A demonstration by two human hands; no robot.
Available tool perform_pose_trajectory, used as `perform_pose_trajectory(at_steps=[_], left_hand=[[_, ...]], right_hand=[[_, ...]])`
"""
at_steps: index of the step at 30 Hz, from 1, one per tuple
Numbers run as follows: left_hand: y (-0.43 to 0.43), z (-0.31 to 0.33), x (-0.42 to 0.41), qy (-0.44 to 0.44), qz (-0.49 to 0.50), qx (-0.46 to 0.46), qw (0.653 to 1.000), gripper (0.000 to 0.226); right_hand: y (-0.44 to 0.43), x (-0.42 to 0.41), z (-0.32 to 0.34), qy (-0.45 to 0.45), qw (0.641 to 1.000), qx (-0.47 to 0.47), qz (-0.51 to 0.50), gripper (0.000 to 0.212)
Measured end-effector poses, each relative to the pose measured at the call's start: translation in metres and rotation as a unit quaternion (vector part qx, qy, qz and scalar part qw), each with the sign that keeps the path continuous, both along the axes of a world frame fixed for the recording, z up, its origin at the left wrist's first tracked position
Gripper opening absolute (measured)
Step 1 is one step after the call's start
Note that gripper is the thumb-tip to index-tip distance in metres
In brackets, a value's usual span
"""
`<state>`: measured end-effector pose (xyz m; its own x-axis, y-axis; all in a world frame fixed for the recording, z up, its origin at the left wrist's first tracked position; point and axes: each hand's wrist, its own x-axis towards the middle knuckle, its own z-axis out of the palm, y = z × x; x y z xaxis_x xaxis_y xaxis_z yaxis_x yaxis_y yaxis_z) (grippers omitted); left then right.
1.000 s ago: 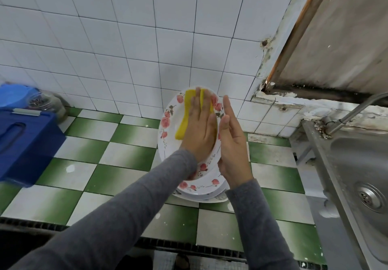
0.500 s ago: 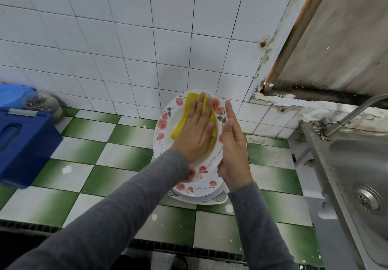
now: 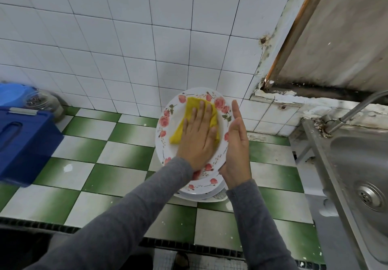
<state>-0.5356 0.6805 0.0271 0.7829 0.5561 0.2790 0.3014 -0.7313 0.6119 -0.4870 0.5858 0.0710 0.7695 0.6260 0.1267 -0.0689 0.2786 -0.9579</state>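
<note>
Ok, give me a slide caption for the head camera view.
Left hand presses a yellow cloth against a tilted floral plate while the right hand steadies its rim.

The left hand [image 3: 197, 141] slid down the round white plate with pink roses [image 3: 165, 143]: a second earlier its fingertips lay at the top rim, and they ended near the middle. The yellow cloth [image 3: 189, 118] under it, first a narrow strip, showed as a broader patch above and left of the fingers. The plate's face turned more toward the camera.
</note>
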Motion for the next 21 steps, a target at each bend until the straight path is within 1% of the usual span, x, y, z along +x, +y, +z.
perform_pose_trajectory(at_steps=[1,2,3,5,6,8,11,13,16,18,21], left_hand=[[0.005,-0.002,-0.002,0.019,-0.017,0.022,0.999,0.063],[0.013,-0.003,-0.003,0.040,-0.022,0.045,0.998,0.064],[0.021,-0.005,-0.003,0.055,-0.013,0.064,0.996,0.066],[0.037,-0.006,0.000,0.063,0.026,0.086,0.994,0.071],[0.040,-0.007,0.002,0.062,0.045,0.082,0.994,0.072],[0.033,-0.007,0.005,0.045,0.055,0.049,0.996,0.070],[0.008,-0.006,0.003,-0.005,-0.002,-0.003,1.000,0.065],[-0.001,-0.008,-0.003,-0.019,-0.049,-0.016,0.998,0.061],[0.011,-0.012,-0.009,0.012,-0.079,0.019,0.997,0.059],[0.025,-0.014,-0.010,0.031,-0.054,0.046,0.997,0.062],[0.038,-0.014,-0.008,0.032,0.006,0.072,0.997,0.068]], right_hand=[[-0.001,0.000,-0.002,0.002,1.000,0.003,-0.002,0.044],[-0.002,0.000,-0.003,0.011,1.000,0.011,0.002,0.041],[-0.003,0.000,-0.004,0.035,0.999,0.023,0.009,0.036],[-0.004,-0.002,-0.002,0.074,0.996,0.054,0.023,0.035],[-0.003,-0.003,-0.002,0.072,0.995,0.059,0.023,0.036],[-0.002,-0.004,0.000,0.034,0.998,0.048,0.004,0.038],[-0.003,0.001,-0.004,-0.022,0.999,0.034,-0.012,0.055],[-0.004,0.006,-0.006,-0.035,0.999,0.036,-0.012,0.060],[-0.001,0.007,-0.005,-0.010,0.999,0.034,-0.020,0.050],[-0.001,0.004,-0.002,0.016,0.999,0.042,-0.020,0.043],[-0.002,-0.001,0.004,0.056,0.996,0.070,0.002,0.040]])
